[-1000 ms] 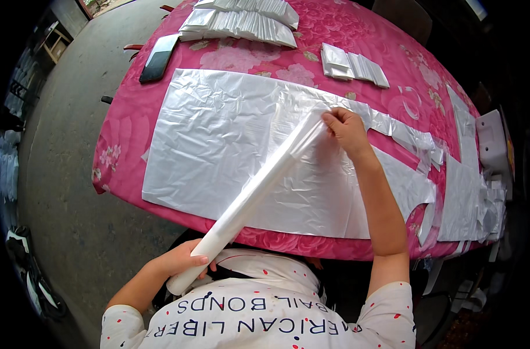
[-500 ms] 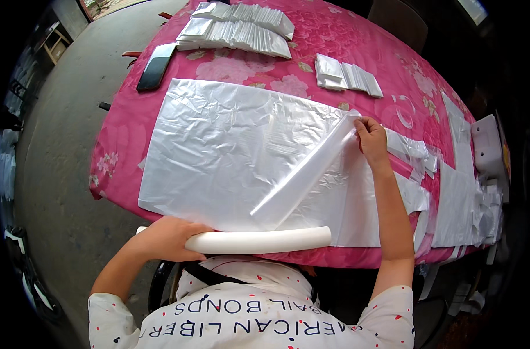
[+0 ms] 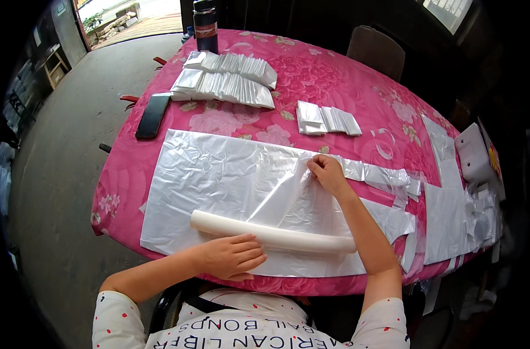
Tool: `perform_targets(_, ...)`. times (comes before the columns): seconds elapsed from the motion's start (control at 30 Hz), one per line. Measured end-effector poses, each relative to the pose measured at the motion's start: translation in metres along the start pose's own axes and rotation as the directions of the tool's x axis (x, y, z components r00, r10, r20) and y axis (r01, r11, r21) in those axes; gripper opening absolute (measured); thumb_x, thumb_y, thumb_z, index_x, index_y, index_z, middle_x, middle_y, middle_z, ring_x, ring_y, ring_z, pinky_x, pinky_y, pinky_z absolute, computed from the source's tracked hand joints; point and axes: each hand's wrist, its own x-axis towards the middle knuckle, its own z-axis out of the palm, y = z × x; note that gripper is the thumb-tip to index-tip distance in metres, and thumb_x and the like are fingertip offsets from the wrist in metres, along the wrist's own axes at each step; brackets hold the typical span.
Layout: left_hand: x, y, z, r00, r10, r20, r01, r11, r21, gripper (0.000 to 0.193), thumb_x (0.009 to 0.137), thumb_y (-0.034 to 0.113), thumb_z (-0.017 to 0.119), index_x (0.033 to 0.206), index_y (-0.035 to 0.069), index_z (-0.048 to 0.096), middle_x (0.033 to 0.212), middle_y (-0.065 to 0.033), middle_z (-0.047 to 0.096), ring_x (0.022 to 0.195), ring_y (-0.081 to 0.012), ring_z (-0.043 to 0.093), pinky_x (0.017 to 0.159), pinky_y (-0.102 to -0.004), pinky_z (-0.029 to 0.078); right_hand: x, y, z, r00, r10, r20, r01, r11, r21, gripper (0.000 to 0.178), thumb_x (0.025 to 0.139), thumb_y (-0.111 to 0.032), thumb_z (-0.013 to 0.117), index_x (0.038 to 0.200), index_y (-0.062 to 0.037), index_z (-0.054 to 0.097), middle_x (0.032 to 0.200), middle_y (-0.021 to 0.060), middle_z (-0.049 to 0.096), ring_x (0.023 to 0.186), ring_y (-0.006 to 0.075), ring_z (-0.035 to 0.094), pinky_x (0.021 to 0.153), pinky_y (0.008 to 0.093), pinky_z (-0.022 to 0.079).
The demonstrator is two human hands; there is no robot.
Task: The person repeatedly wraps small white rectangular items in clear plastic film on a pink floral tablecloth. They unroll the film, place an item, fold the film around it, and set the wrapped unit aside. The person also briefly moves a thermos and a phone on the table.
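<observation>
A stack of silvery, translucent plastic bags (image 3: 201,174) lies flat across the near part of the table, its handle ends toward the right. With thumb and fingers pinched, my right hand (image 3: 328,173) holds the far edge of the top plastic bag, whose film is lifted and folded slantwise. Across the lower part of the stack rests a white tube (image 3: 276,237), its right end close to my right forearm. My left hand (image 3: 235,257) lies along the near side of the tube, fingers stretched out, touching or nearly touching it.
Beyond the stack stand rows of folded plastic bags (image 3: 224,81) and a smaller folded bundle (image 3: 328,119). A phone (image 3: 153,117) lies at the left, a dark bottle (image 3: 206,29) behind. More bags (image 3: 445,221) and a white box (image 3: 474,152) sit right, on a pink flowered tablecloth (image 3: 311,67).
The white tube has moved from the table's near edge forward and right onto the stack. My left hand has loosened its grip on it. My right hand has drawn the film leftward. The view has tilted up.
</observation>
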Motion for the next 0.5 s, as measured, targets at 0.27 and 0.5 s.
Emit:
perform_targets(0.27, -0.006, 0.006, 0.014, 0.962, -0.106, 0.251, 0.143, 0.981, -0.134, 0.08, 0.084, 0.051, 0.044, 0.135, -0.007, 0.024, 0.143, -0.0202, 0.023, 0.135, -0.0297, 0.019, 0.111, -0.0396, 0.013, 0.001, -0.001, -0.007, 0.987, 0.155, -0.038, -0.15, 0.983, 0.101, 0.024, 0.085, -0.018, 0.059, 0.1, 0.0002, 0.057, 0.08, 0.0028, 0.057, 0.062, 0.0084, 0.053, 0.054, 0.0234, 0.043)
perform_targets(0.5, -0.005, 0.043, 0.035, 0.952, -0.284, 0.115, 0.292, 0.955, -0.055, 0.077, 0.085, 0.055, 0.039, 0.133, -0.004, 0.032, 0.14, -0.0201, 0.03, 0.132, -0.0294, 0.026, 0.109, -0.0421, 0.018, -0.096, -0.066, 0.035, 0.93, -0.33, 0.162, 0.366, 0.872, -0.324, 0.056, 0.084, -0.03, 0.059, 0.128, -0.0012, 0.041, 0.115, 0.0191, 0.049, 0.098, 0.0315, 0.052, 0.089, 0.0382, 0.04)
